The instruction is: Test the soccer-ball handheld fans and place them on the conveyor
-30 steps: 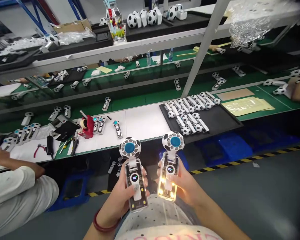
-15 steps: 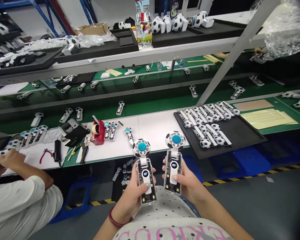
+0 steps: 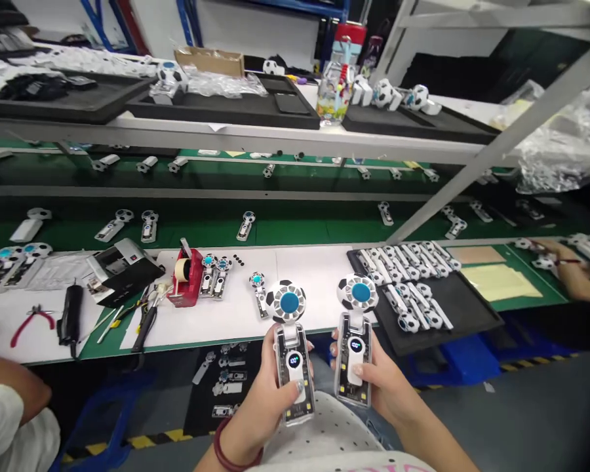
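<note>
My left hand (image 3: 270,390) is wrapped round a handheld fan (image 3: 302,396) with a soccer-ball head, its thumb on the white front panel. A second such fan (image 3: 345,367) sits in my right hand (image 3: 386,377), thumb likewise on the panel. Both fans are upright side by side in front of the bench edge, apart from each other. Each has a turquoise disc in its head, a clear-cased dark body and a small round display reading 100. Behind my left hand's fan, another fan (image 3: 259,295) lies on the white bench sheet.
A black tray (image 3: 462,321) with several fans lies right. Left are a red tape dispenser (image 3: 189,282), a black box (image 3: 122,269), pliers (image 3: 34,321) and a black tool (image 3: 71,318). Fans lie along the green belt (image 3: 295,226). A shelf rail (image 3: 275,141) crosses above. A co-worker's arm (image 3: 14,393) is left.
The camera view has tilted, so the bench and both fans appear lower. Both hands keep their hold on the fans. The left co-worker is now mostly out of frame.
</note>
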Tool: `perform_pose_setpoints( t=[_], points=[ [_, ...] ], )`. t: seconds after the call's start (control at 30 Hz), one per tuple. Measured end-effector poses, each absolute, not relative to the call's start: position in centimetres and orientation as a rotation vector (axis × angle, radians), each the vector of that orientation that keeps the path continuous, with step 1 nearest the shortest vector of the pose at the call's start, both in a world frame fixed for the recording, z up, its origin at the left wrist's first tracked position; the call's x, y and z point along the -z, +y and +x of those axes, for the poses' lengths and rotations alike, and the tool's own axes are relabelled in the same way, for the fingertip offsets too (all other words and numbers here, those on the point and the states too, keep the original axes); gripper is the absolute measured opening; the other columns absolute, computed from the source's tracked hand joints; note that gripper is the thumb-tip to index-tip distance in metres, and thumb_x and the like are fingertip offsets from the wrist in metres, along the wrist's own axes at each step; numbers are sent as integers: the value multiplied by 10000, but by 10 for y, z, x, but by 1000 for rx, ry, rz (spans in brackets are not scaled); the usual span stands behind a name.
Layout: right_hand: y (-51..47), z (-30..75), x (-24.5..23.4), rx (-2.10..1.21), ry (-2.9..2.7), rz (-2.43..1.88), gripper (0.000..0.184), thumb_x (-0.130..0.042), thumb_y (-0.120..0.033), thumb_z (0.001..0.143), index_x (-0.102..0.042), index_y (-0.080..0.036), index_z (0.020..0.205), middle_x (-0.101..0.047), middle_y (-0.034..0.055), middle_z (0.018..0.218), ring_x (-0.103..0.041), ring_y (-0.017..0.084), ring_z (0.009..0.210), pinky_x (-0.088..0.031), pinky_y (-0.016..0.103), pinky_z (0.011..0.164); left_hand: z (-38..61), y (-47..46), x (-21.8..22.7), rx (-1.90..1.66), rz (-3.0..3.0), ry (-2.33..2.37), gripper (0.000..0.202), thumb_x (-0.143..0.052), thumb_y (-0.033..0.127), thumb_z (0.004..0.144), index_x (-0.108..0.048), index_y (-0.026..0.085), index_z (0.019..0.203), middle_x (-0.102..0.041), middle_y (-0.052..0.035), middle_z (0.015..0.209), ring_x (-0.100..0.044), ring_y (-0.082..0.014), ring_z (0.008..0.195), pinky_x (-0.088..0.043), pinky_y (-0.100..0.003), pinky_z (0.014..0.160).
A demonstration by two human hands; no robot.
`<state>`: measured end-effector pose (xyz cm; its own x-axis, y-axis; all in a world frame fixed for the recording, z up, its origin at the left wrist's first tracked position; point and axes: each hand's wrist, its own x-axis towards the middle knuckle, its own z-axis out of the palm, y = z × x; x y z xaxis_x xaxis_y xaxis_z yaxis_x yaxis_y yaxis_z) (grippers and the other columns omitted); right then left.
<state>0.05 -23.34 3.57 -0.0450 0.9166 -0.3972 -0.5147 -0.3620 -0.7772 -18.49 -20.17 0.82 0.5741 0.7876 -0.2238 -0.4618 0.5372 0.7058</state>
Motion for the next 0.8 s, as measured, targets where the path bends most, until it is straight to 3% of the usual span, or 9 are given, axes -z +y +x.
perform_pose_setpoints(
  t=[0.23,0.43,0.8],
  points=[
    [-179,-1,-39,-1779,-756,-954,553,-701,-313,634,-419,-255,1106,-556,25,863,-536,168,734,-413,286,648,-187,-174,-27,-961,638,572,654,-675,313,688,-276,349,1205,-467,-57,1080,-498,-148,767,-440,-304,657],
    [-137,43,-51,-1830,-805,-804,773,-694,-270,645,-237,-296,1268,-534,34,956,-505,162,782,-401,286,678,-157,-134,-51,-1100,563,726,616,-706,261,641,-367,305,1153,-487,-60,1053,-507,-138,741,-457,-275,615],
    [-87,152,-54,-1724,-800,-809,582,-699,-358,635,-422,-298,1143,-541,41,926,-518,174,744,-423,311,646,-51,-70,-64,-1185,739,808,586,-706,266,644,-367,349,1114,-499,-31,1055,-539,-134,725,-475,-271,600]
  ],
)
